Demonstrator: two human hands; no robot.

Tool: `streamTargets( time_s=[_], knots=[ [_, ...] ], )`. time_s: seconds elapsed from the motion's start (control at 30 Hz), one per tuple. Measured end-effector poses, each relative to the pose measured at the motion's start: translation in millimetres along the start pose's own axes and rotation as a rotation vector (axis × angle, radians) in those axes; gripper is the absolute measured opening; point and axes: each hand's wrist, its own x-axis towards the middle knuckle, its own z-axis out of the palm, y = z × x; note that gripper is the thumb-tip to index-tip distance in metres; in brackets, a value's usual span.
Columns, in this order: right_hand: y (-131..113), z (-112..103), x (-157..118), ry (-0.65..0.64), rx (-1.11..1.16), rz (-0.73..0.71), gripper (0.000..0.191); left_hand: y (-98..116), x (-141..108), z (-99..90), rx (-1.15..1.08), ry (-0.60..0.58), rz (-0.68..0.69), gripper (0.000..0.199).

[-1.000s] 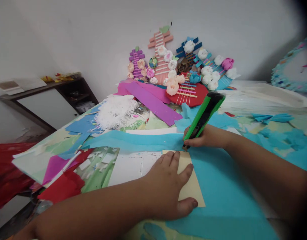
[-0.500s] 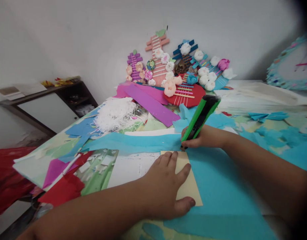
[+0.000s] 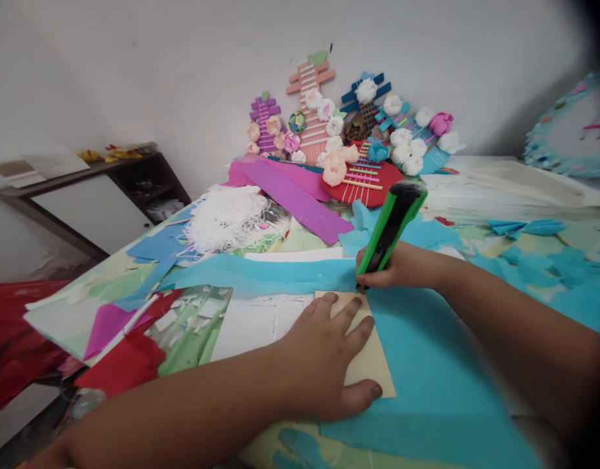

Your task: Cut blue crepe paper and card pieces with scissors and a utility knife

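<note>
The left hand (image 3: 329, 365) lies flat with its fingers spread wide, pressing on a pale yellow rectangular card (image 3: 365, 365) toward the near side of the table (image 3: 55, 319). The card rests on a large turquoise paper sheet (image 3: 436, 365) that stretches to its right. To the card's left shows a white sheet marked with broken dark lines (image 3: 251, 329).

At the card's far edge, by its far right corner, the right hand (image 3: 397, 267) is closed around a green-and-black plastic cutter (image 3: 390, 228), which stands tilted with its top leaning right. Its tip is partly hidden, so contact with the card cannot be told.

Toward the table's near left corner lie a red paper piece (image 3: 128, 365) and a magenta one (image 3: 107, 329), with small white scraps (image 3: 209, 309) beside them. Beyond the card, a turquoise paper strip (image 3: 280, 273) runs crosswise. Farther on, near the left edge, sits a tangled heap of white thread (image 3: 226, 218); torn turquoise scraps (image 3: 529, 264) cover the right side. A long purple strip (image 3: 304, 205) slants toward the far edge, where a flat red oval craft strung with white lines (image 3: 390, 176) lies before a flower-trimmed peach craft (image 3: 312, 140) near the wall.
</note>
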Motion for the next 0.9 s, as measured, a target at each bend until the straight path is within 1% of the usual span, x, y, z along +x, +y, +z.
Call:
streamTargets(
  time_s=[0.1, 0.17, 0.23, 0.27, 0.3, 0.37, 0.4, 0.43, 0.47, 0.5, 0.57, 0.63, 0.67, 0.7, 0.8, 0.9],
  knots=[
    [-0.9, 2.1, 0.2, -0.022, -0.035, 0.003, 0.017, -0.2, 0.6, 1.0, 0.005, 0.025, 0.013, 0.070],
    [-2.2, 2.0, -0.5, -0.022, -0.019, 0.002, 0.016, 0.2, 0.8, 0.7, 0.006, 0.032, 0.015, 0.070],
    [-5.7, -0.9, -2.0, -0.021, 0.054, -0.004, 0.014, 0.8, 0.7, 0.1, 0.007, 0.036, 0.023, 0.070],
    [-8.7, -3.6, -3.0, 0.001, 0.117, 0.001, 0.013, 1.0, 0.7, -0.3, 0.008, 0.039, 0.030, 0.070],
    [-12.4, -6.9, -4.1, 0.046, 0.186, 0.010, 0.014, 1.2, 0.7, -0.6, 0.007, 0.038, 0.040, 0.071],
    [-21.4, -13.7, -6.6, 0.216, 0.290, 0.019, 0.021, 1.1, 1.3, -1.1, 0.007, 0.034, 0.065, 0.071],
    [-25.9, -16.1, -7.9, 0.326, 0.292, 0.017, 0.021, 0.7, 1.8, -1.3, 0.007, 0.030, 0.073, 0.071],
    [-30.0, -17.0, -9.4, 0.426, 0.251, 0.016, 0.019, 0.2, 2.5, -1.4, 0.008, 0.027, 0.079, 0.071],
    [-33.3, -16.1, -10.9, 0.500, 0.182, 0.028, 0.016, -0.4, 3.3, -1.4, 0.012, 0.027, 0.083, 0.071],
    [-35.5, -13.3, -12.5, 0.546, 0.107, 0.066, 0.014, -1.0, 4.0, -1.4, 0.018, 0.033, 0.088, 0.071],
    [-36.6, -2.7, -16.1, 0.548, -0.004, 0.216, 0.019, -1.7, 4.4, -1.7, 0.038, 0.060, 0.094, 0.070],
    [-34.2, 11.4, -19.7, 0.522, -0.013, 0.361, 0.026, -1.2, 2.8, -3.2, 0.062, 0.086, 0.098, 0.067],
    [-32.4, 18.3, -21.3, 0.531, 0.004, 0.404, 0.028, -0.4, 1.3, -4.5, 0.072, 0.087, 0.095, 0.066],
    [-30.5, 24.5, -22.7, 0.556, 0.024, 0.427, 0.029, 0.5, -0.6, -6.2, 0.080, 0.080, 0.089, 0.064],
    [-26.0, 37.7, -24.8, 0.625, 0.088, 0.437, 0.028, 2.8, -5.3, -11.1, 0.092, 0.050, 0.074, 0.060],
    [-22.2, 44.2, -25.1, 0.646, 0.161, 0.417, 0.027, 1.5, -4.2, -11.5, 0.068, 0.070, 0.052, 0.058]
  ],
)
